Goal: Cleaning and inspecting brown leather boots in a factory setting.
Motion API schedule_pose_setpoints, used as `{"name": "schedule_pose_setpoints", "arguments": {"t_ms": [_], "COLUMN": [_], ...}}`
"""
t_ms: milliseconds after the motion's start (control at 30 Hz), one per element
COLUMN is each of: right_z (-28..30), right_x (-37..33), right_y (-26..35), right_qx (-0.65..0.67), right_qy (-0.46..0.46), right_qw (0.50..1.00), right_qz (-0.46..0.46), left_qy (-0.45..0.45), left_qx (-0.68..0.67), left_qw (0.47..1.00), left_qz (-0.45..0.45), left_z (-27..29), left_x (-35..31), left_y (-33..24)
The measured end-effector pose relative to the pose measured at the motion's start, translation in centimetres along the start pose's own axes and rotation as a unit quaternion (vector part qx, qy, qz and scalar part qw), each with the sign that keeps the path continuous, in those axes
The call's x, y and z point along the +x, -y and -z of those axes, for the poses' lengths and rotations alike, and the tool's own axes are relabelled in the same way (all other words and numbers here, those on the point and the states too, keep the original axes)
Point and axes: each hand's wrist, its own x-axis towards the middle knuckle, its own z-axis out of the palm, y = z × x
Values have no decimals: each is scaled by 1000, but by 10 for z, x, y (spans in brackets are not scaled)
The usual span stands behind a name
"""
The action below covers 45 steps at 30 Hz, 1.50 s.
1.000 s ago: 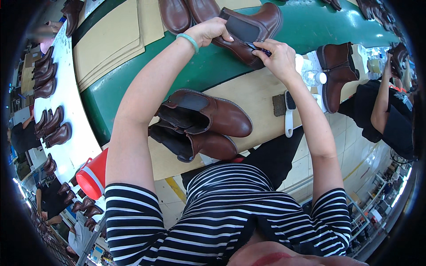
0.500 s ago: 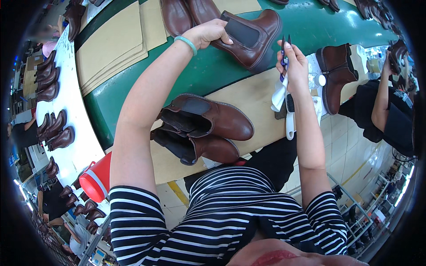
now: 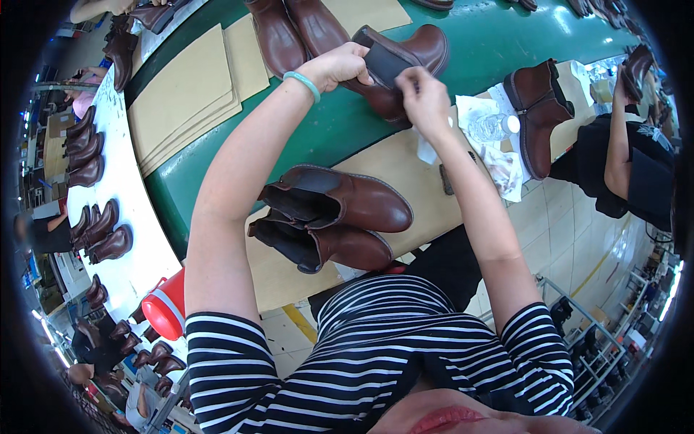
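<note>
My left hand (image 3: 340, 66) pinches the top edge of a brown ankle boot (image 3: 426, 47) with a dark elastic side panel, which lies tilted above the green table. Against that panel my right hand (image 3: 425, 101) is closed, its fingertips at the elastic's edge. The purple-handled thread snips seen in it a moment ago are now hidden by the fingers. Below that hand a piece of white cloth (image 3: 425, 150) hangs. Nearer me, a pair of brown boots (image 3: 369, 199) lies on a cardboard sheet (image 3: 289, 278).
Two brown boots (image 3: 278, 40) stand beyond my left hand, beside stacked cardboard (image 3: 184, 90). To the right are a clear bottle (image 3: 493, 127), white tissue (image 3: 502, 168) and another boot (image 3: 531, 137). A red container (image 3: 165, 307) is at the left. A co-worker (image 3: 625, 159) handles a shoe at far right.
My right hand has moved left from beside the boot onto its elastic panel, and the snips have gone out of sight. The boot has shifted slightly left; my left hand keeps its hold.
</note>
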Motion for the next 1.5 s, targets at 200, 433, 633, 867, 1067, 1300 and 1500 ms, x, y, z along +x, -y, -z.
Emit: {"name": "schedule_pose_setpoints", "arguments": {"t_ms": [200, 433, 633, 867, 1067, 1300, 1500], "right_z": [58, 114, 165, 252, 275, 260, 216], "right_x": [-42, -141, -186, -108, -20, 93, 179], "right_y": [-2, 11, -11, -99, -194, -106, -63], "right_qx": [380, 336, 330, -44, -187, -222, -228], "right_qy": [20, 213, 218, -239, -69, 15, 7], "right_qw": [887, 912, 912, 966, 976, 975, 973], "right_qz": [-263, -103, -109, -89, -89, -18, -32], "left_qy": [40, -56, -106, -172, -167, -166, -182], "left_qx": [75, 511, 642, 728, 749, 796, 785], "left_qw": [994, 850, 719, 558, 508, 423, 421], "left_qz": [-67, -112, -246, -358, -392, -399, -417], "left_z": [-8, -41, -71, -64, -74, 32, 92], "left_x": [4, -19, -4, 28, 71, 88, 128], "left_y": [-11, -75, -143, -186, -172, -173, -175]}}
